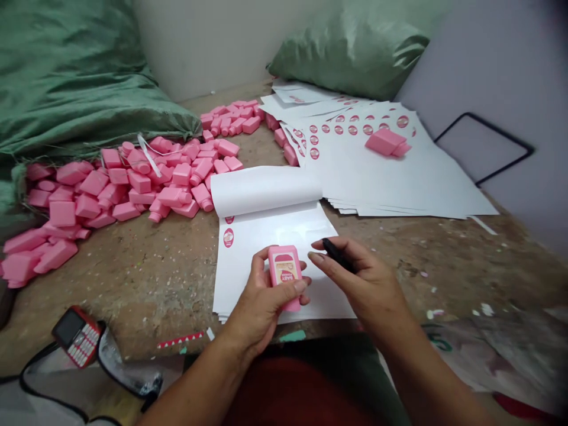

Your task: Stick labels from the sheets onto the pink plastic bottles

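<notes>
A small pink plastic bottle (pixel 273 255) with a "BABY POWDER" label (pixel 285 268) on its front is gripped by my left hand (pixel 266 299), the thumb lying across its lower part. To the right of it, my right hand (pixel 355 266) is closed on a short black tool (pixel 338 255), possibly a pen or cutter; its kind is unclear. The right thumb and forefinger tips point toward the bottle without touching it. Beneath both hands lies a stack of white sticker sheets (pixel 248 266), its top sheet curled back at the far end, with oval pink stickers (pixel 228 237) at the left edge.
Many pink bottles (pixel 137 180) are heaped at the left by a green sack (pixel 84 77). More sticker sheets (pixel 399 183) lie at the right under one pink bottle (pixel 387 144). Another green sack (pixel 346 56) rests behind. A red phone (pixel 78 336) sits at the front left edge.
</notes>
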The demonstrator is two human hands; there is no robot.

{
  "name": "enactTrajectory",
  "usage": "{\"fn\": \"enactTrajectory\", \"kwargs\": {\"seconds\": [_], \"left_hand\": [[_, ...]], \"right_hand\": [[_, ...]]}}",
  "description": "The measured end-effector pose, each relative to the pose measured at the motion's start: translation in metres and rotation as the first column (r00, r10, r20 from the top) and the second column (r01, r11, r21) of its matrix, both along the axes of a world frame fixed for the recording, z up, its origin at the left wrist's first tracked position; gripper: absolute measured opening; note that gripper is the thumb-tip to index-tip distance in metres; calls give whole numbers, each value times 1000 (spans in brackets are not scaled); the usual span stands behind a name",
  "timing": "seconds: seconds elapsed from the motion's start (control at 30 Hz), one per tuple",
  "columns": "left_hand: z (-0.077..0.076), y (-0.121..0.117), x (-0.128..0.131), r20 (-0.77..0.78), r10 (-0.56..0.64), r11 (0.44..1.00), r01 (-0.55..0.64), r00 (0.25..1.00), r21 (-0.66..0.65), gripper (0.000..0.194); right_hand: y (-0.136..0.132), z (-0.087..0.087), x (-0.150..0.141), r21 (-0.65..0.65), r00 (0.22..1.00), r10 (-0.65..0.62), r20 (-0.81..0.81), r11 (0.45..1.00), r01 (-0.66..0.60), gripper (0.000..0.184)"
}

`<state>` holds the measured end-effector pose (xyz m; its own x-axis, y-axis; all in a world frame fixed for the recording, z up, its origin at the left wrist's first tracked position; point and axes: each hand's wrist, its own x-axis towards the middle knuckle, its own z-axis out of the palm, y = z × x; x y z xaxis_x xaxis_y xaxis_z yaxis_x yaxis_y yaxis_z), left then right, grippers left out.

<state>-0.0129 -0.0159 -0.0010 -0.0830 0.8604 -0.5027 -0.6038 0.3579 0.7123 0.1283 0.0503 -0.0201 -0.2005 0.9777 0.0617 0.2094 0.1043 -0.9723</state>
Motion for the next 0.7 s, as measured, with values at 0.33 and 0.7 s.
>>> {"fn": "enactTrajectory", "kwargs": {"seconds": [0.33, 0.7], "left_hand": [[2, -37, -16, -19, -96, 991, 97, 995, 91, 85], [9, -130, -75, -174, -35, 999, 42, 984, 33, 82]], "right_hand": [[-19, 14, -26, -185, 943, 294, -158, 929, -321, 26], [-50, -2, -18, -65, 969, 237, -70, 968, -242, 21]]}}
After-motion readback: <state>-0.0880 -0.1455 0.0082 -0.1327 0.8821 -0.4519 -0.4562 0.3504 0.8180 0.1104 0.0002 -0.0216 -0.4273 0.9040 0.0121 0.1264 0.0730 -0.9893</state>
